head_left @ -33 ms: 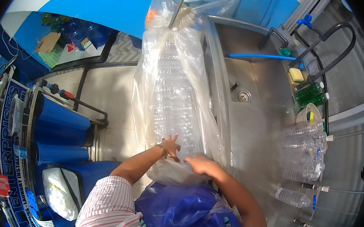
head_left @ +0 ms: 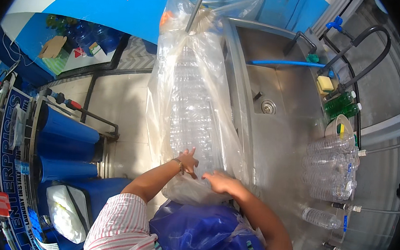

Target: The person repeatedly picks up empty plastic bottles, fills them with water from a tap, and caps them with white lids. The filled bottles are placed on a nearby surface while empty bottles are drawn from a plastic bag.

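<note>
A long, clear plastic bag (head_left: 230, 127) lies in front of me, with rows of clear plastic bottles (head_left: 190, 100) inside it. My left hand (head_left: 188, 162) is over the near end of the rows, fingers spread and palm down. Just to its right, my right hand (head_left: 220, 181) is closed on the loose plastic at the near end of the bag; its lower fingers are partly hidden. A blue apron (head_left: 191, 229) covers my lap below the bag.
At right runs a steel sink (head_left: 274, 146) with a blue hose (head_left: 286, 62), a yellow sponge (head_left: 326, 83), green bottles (head_left: 339, 106) and several clear bottles (head_left: 329, 165) along its far side. Blue cylinders (head_left: 69, 128) stand at left. A metal pole (head_left: 197, 8) rises beyond the bag.
</note>
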Motion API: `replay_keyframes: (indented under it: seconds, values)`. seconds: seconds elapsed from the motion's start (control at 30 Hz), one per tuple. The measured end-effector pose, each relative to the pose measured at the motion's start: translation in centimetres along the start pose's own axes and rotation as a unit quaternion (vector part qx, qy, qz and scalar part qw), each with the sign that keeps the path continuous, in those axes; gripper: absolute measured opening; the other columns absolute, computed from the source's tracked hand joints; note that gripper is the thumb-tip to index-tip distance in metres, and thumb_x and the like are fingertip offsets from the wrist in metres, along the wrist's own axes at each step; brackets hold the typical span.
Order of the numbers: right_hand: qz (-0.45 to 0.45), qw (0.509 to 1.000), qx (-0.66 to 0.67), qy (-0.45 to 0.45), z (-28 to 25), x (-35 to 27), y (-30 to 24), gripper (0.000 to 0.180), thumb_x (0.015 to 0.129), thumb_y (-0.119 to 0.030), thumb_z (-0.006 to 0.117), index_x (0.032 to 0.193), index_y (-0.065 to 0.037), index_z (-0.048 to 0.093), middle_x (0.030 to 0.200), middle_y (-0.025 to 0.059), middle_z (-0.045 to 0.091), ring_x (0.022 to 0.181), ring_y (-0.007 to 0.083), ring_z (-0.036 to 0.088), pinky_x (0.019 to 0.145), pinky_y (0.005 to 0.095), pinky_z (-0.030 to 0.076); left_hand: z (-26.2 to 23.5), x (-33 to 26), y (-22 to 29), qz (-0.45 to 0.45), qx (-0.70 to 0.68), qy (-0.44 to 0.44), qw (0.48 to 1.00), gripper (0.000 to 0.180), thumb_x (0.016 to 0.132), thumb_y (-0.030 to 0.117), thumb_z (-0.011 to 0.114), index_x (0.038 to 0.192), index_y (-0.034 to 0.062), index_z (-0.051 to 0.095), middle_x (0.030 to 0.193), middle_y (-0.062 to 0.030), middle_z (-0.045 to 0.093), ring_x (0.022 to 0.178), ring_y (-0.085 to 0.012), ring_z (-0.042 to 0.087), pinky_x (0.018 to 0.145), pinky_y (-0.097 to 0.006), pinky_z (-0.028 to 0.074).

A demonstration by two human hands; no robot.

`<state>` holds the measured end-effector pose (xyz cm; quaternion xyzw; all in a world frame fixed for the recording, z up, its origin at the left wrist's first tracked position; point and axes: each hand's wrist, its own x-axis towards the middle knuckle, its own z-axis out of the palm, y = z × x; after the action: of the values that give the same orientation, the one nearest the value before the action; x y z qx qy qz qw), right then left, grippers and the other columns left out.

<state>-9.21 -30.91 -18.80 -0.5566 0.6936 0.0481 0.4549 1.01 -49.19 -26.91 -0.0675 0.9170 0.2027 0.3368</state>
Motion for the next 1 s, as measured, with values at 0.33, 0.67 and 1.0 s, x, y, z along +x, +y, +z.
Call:
replay_keyframes:
  seconds: [0.33,0.67,1.0]
  values:
    - [-0.021,0.982,0.034,0.183,-4.1,-3.5,-1.0,0.062,0.079,-0.01,0.072,0.138,-0.016,0.054,0.12,0.023,0.06,0.105,0.0378,0.063,0.088,0.0438,0.052,-2.3,1.2,0.6,0.023,0.063,-0.029,0.997,0.06,0.058,0.064,0.08,0.107,0.0289,0.077,0.151,-0.0236,0.033,0.134,-0.0497,0.033,0.105,-0.058,0.033]
    - [0.041,0.818,0.099,0.566,-11.2,-14.9,-6.0,0.055,0.073,-0.007,0.079,0.126,-0.008,0.062,0.106,0.0148,0.057,0.09,0.0306,0.063,0.08,0.0389,0.053,-4.3,-3.2,-6.3,-0.043,-0.512,0.279,0.811,0.041,0.077,0.028,0.082,0.107,0.0029,0.073,0.139,-0.0199,0.05,0.135,-0.0292,0.042,0.1,-0.038,0.047]
    - [0.4,0.69,0.139,0.588,-6.2,-35.0,-0.4,0.046,0.072,-0.013,0.075,0.116,-0.005,0.064,0.109,0.0155,0.057,0.097,0.0347,0.06,0.084,0.0421,0.051,-19.3,-10.1,10.6,0.415,-0.452,0.181,0.769,0.043,0.07,0.028,0.086,0.109,0.0137,0.074,0.15,-0.02,0.037,0.14,-0.0367,0.035,0.11,-0.049,0.036]
